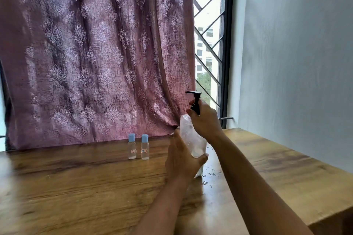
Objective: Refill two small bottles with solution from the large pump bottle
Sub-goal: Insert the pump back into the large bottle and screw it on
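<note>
Nearest the camera: two bare forearms reaching forward over the wooden table [80, 187], which fills the lower frame, grain running left to right. A few clear droplets or wet marks sit on the tabletop just right of the bottle base.

Behind the table: mauve patterned curtain [95, 53] covering most of the background, its hem touching the table's far edge. To its right, a window with a dark diagonal grille [209, 47], then a plain pale wall.

Large pump bottle [193, 139]: clear plastic, black pump head [195, 101] on top, nozzle pointing left. Bottle tilted, top leaning left, base at or close to the table surface; contact hidden by the hand.

Left hand [181, 158]: wrapped around the lower body of the pump bottle, thumb across the front, holding it firmly.

Right hand [205, 120]: closed around the neck and pump collar, fingers curled on the black stem below the nozzle.

Two small bottles [138, 147]: clear, light blue caps on, small labels with red outline, text unreadable. Upright, side by side, nearly touching, near the table's far edge by the curtain hem, left of the pump bottle and apart from both hands. Fill level cannot be judged.
</note>
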Demonstrator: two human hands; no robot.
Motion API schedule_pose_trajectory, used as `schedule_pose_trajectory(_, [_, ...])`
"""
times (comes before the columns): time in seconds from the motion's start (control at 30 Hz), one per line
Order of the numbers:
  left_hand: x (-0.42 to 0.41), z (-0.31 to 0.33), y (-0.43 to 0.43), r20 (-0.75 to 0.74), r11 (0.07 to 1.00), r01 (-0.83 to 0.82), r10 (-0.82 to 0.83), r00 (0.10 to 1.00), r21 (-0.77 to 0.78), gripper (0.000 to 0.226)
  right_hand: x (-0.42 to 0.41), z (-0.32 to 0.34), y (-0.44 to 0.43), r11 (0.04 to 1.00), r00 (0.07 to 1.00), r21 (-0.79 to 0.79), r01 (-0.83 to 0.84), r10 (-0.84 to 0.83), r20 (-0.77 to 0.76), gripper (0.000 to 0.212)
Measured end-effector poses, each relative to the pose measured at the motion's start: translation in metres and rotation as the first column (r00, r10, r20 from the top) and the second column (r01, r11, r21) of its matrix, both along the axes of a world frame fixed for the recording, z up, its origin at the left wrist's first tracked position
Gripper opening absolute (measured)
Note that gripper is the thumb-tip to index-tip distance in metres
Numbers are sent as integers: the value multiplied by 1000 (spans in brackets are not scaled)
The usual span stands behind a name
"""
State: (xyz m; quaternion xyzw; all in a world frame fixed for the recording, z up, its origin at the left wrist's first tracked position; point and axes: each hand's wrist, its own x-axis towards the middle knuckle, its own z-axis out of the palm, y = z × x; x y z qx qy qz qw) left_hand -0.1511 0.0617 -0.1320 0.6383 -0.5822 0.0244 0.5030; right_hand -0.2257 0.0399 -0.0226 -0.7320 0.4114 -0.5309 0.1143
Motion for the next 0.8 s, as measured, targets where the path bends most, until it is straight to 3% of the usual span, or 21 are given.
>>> schedule_pose_trajectory(0.1, [-2,-2,0,-33,999,-32,32,999,-3,118,5,0,-5,999,999,16,-45,46,-11,26])
schedule_pose_trajectory(0.23, [-4,-4,-2,-61,999,-49,50,997,17,119,3,-4,-13,988,991,-75,-133,132,-17,38])
schedule_pose_trajectory(0.3, [-4,-6,-4,-36,999,-24,24,999,27,120,1,-10,-18,992,997,-98,-75,73,-29,54])
schedule_pose_trajectory(0.47, [1,-11,-6,16,986,64,-67,998,157,123,-5,-54,-7,991,979,51,123,-112,-172,105])
schedule_pose_trajectory(0.63, [11,-4,17,61,933,144,-173,983,328,120,-6,-72,9,974,981,133,185,-175,-83,102])
schedule_pose_trajectory(0.7, [23,-3,34,193,923,79,-162,968,378,109,-12,-66,10,974,991,189,127,-117,-63,98])
schedule_pose_trajectory(0.8, [48,1,60,196,925,36,-118,973,379,97,-22,-58,5,967,1000,254,5,3,-29,92])
